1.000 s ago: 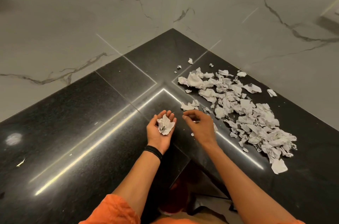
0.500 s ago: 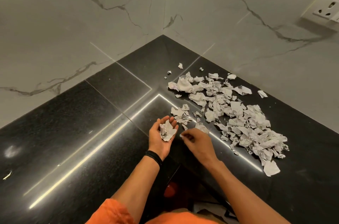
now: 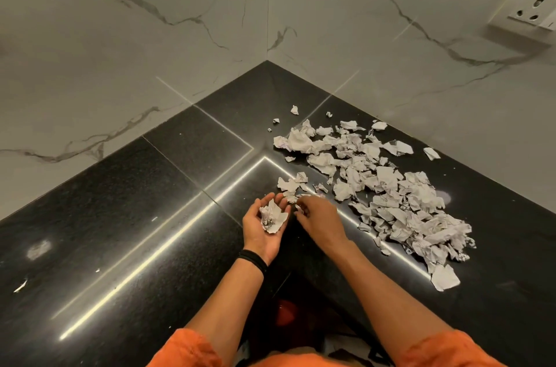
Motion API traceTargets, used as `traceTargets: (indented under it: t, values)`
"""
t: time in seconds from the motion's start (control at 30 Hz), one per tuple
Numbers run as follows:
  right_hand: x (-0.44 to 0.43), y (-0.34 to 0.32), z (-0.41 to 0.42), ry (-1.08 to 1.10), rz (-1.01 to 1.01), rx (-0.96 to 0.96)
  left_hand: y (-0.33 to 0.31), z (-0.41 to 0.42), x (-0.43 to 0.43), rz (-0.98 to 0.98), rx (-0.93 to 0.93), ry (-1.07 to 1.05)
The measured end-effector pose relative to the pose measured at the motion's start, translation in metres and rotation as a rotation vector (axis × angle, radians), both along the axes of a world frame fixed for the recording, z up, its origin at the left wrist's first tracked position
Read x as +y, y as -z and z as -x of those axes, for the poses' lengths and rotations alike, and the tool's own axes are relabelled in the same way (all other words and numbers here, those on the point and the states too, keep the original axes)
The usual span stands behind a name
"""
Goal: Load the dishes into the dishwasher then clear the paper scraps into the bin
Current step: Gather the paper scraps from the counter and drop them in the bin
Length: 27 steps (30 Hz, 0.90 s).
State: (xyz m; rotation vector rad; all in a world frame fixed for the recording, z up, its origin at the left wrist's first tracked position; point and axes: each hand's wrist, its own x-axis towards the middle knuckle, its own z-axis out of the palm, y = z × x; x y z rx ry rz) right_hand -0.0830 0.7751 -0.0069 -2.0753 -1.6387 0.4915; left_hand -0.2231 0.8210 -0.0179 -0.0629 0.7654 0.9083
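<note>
A wide scatter of torn white paper scraps [image 3: 382, 186] lies on the black granite counter [image 3: 120, 231], running from the corner toward the right front. My left hand [image 3: 264, 231] is palm up, cupped, with a few crumpled scraps [image 3: 272, 216] lying in it. My right hand [image 3: 319, 216] is just to its right, palm down, its fingertips curled at a small scrap [image 3: 291, 199] by the left fingertips. Whether it pinches that scrap is hard to see. A small cluster of scraps [image 3: 290, 183] lies just beyond both hands.
White marble walls meet in a corner [image 3: 267, 20] behind the counter. A wall socket [image 3: 529, 10] sits at the upper right. Tiny white bits [image 3: 20, 287] lie at the counter's far left. Below the counter edge something red [image 3: 285, 311] shows.
My right hand drew back from the scatter to the left hand's fingertips. The left hand stayed cupped with its scraps. The view tilted, and the wall socket came into sight.
</note>
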Motion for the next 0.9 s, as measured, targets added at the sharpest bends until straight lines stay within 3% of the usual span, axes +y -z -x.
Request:
traceTargets:
  t: [0.13,0.23,0.3,0.43,0.6,0.77,0.9]
  values:
    - [0.0,0.008,0.004,0.012,-0.032,-0.032,0.0,0.003,-0.001,-0.001,0.039,-0.011]
    - [-0.003,-0.008,0.009,0.15,-0.159,0.209,0.003,0.002,0.001,-0.002,0.058,-0.016]
    - [-0.003,-0.023,0.015,0.08,-0.216,0.403,0.004,-0.002,0.002,-0.006,0.052,-0.016]
    - [0.009,-0.034,0.02,-0.042,-0.201,0.49,0.002,-0.009,0.003,-0.01,0.055,-0.03]
    - [0.028,-0.018,-0.01,0.099,-0.144,0.273,-0.006,-0.003,0.007,0.005,0.037,-0.062]
    - [0.04,0.008,-0.01,-0.168,0.02,-0.083,-0.004,0.007,0.007,-0.001,0.057,-0.089]
    - [0.037,0.019,-0.006,-0.235,-0.032,-0.185,-0.002,0.013,0.012,-0.005,0.082,-0.097]
